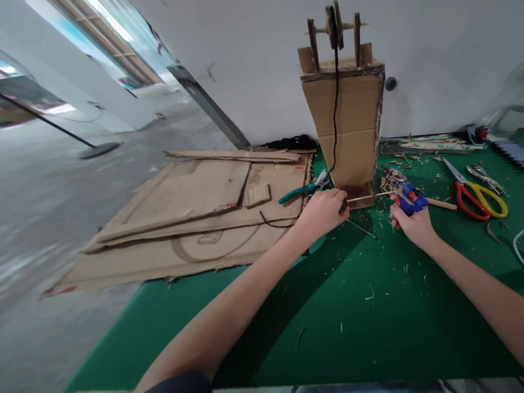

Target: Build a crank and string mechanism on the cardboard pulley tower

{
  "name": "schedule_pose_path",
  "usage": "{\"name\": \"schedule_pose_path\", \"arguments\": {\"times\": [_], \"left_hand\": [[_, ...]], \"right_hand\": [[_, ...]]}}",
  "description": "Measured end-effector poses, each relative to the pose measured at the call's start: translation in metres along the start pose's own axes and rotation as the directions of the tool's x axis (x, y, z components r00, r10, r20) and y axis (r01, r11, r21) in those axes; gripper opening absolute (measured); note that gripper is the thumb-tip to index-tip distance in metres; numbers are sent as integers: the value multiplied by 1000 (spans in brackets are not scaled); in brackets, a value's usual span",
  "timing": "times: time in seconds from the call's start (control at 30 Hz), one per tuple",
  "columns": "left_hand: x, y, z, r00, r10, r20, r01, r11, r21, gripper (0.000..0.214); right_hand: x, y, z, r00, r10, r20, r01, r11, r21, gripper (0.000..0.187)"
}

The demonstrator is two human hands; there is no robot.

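Observation:
A tall cardboard tower (352, 120) stands upright, with a cardboard pulley wheel (334, 27) on a stick axle at its top and a black cord (336, 109) hanging down its front. By its base, my left hand (325, 212) is closed on a thin wooden stick (368, 196); a small dark piece at the fingertips is partly hidden. The stick points right, towards the blue glue gun (411, 199) gripped in my right hand (415, 226). Green-handled pliers (297, 194) lie just beyond my left hand. Another thin stick (362, 228) rests below it.
Flat cardboard sheets (184, 191) cover the table's left side and overhang its edge. Red-and-yellow-handled scissors (477, 196) and a metal tool (486, 177) lie at right. Sticks (438, 143) are piled along the wall. Scraps litter the green tabletop (319, 327).

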State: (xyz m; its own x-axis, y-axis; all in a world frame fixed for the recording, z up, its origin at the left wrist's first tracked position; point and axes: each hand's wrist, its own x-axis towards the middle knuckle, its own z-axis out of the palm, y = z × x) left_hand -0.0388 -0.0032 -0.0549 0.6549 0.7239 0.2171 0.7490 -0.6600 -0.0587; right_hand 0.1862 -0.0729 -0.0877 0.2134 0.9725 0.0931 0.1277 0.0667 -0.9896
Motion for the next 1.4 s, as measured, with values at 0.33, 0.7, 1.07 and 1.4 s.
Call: {"name": "schedule_pose_path", "arguments": {"times": [0.33,0.7,1.07,1.4], "left_hand": [[-1,-5,-8,1000,12,20,-11,1000,-27,36],[0,-11,-14,1000,21,17,-21,1000,11,32],[1,-14,-21,985,-98,141,115,986,-117,26],[2,-12,-28,970,-115,212,151,976,-158,24]], "right_hand": [[5,-4,-13,930,158,330,-68,961,-269,29],[2,-17,9,897,200,394,-100,960,-260,33],[-1,-17,12,894,222,390,-144,965,-220,37],[-9,-23,21,859,319,400,-310,947,-90,42]]}}
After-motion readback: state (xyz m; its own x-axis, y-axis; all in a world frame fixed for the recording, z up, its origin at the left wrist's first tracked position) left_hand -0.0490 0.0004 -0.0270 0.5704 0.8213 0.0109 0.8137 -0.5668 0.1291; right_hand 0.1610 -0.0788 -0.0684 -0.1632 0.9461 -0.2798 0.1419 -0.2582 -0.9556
